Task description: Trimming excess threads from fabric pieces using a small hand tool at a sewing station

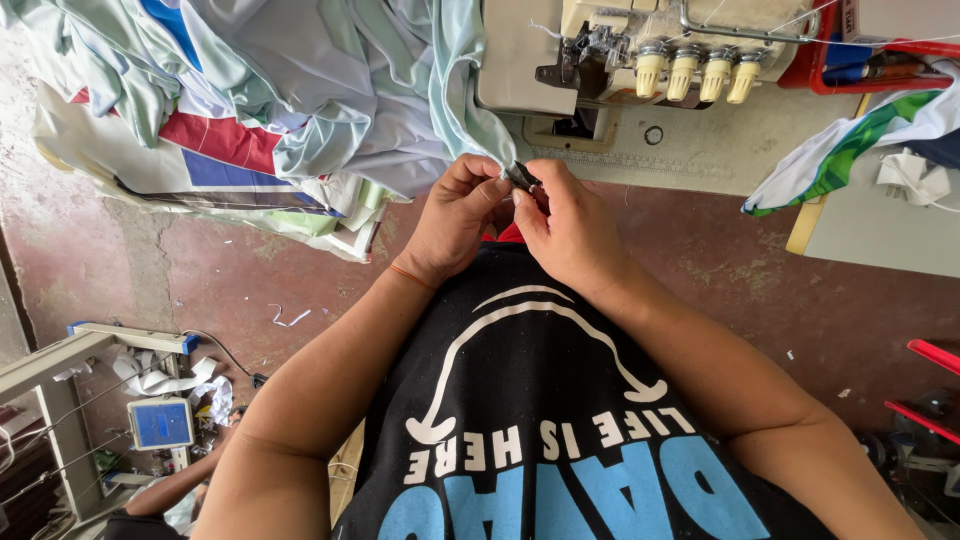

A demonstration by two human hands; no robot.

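Observation:
My left hand (455, 215) pinches the edge of a pale blue-white fabric (330, 100) that hangs off the sewing table. My right hand (570, 225) meets it and grips a small dark metal tool (522, 177), likely thread snips, right at the fabric's edge. Both hands sit close together in front of my chest, just below the front edge of the cream sewing machine (640, 50). My black shirt with pale blue and white print fills the lower middle.
The grey sewing table (700, 150) runs across the top right, with a green-white-blue cloth (860, 140) draped over its right side. Piled fabric with red and blue panels (200, 140) hangs at left. Another machine stand (80, 400) and a person's arm (170, 490) lie at lower left on the reddish floor.

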